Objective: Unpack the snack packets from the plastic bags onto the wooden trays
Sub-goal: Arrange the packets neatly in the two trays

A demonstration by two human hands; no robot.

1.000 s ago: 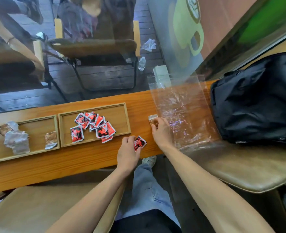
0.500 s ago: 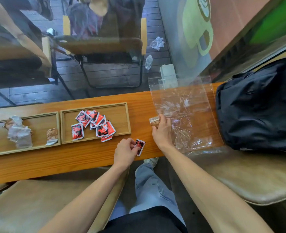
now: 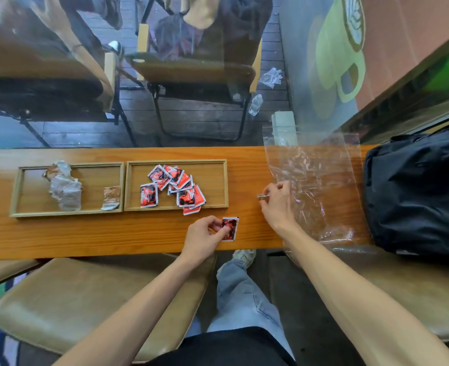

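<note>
My left hand [image 3: 204, 235] pinches a red and black snack packet [image 3: 230, 228] that lies on the wooden counter near its front edge. My right hand [image 3: 277, 200] grips a small brown packet [image 3: 262, 196] edge-on, just left of a flat clear plastic bag [image 3: 313, 180]. The right wooden tray [image 3: 218, 165] holds several red packets [image 3: 175, 186]; one hangs over its front rim. The left wooden tray [image 3: 19, 191] holds a brown packet [image 3: 111, 198] and crumpled silvery wrappers [image 3: 64, 188].
A black backpack [image 3: 419, 191] sits on the counter's right end, touching the bag. Tan padded stools [image 3: 86, 299] stand below the counter on both sides of my legs. A glass pane rises behind the counter, with chairs and seated people beyond.
My right hand has lifted the small brown packet slightly and turned it edge-on. My left hand keeps its pinch on the red packet. The camera has tilted, shifting the view.
</note>
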